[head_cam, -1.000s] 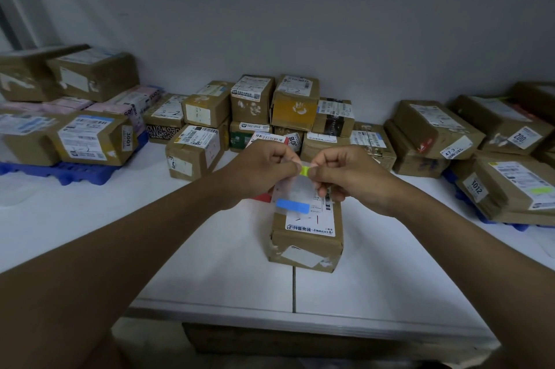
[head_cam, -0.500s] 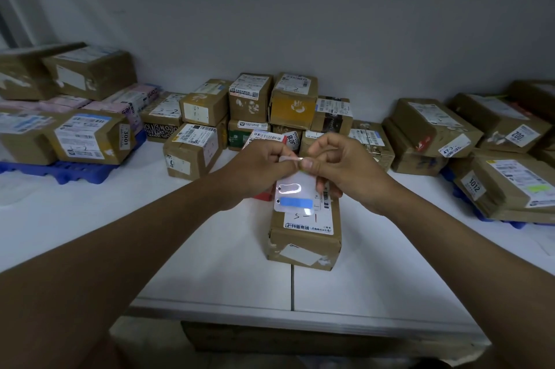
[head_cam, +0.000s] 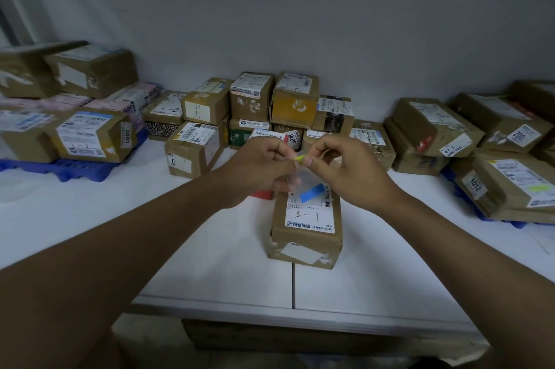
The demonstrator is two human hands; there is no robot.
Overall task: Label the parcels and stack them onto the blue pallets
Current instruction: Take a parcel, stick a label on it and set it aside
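At far left, a blue pallet is sitting on the white table, carrying brown and pink parcels stacked two layers high; the front box is showing a side tag reading 3001. Just right of it, a loose cluster of cartons is piling up against the grey wall, some standing on others, one nearer box sitting forward on the table with a printed label on top.

Toward centre, both forearms are reaching in from the lower corners. The left hand is curling its fingers, thumb and forefinger pinching the near edge of a small clear sticker sheet. The right hand is pinching a yellow-green tab at the top of the same sheet, fingertips of the two hands nearly touching. A blue label strip is showing on the sheet, hanging tilted below the fingers.

Directly under the hands, a long brown parcel is lying flat on the table, end toward the camera, its white shipping label hand-marked 3-1. A red object is peeking out beside its far left corner, mostly hidden by the left hand.

At right, a second blue pallet is holding more stacked parcels, tags reading 1012 and 002.
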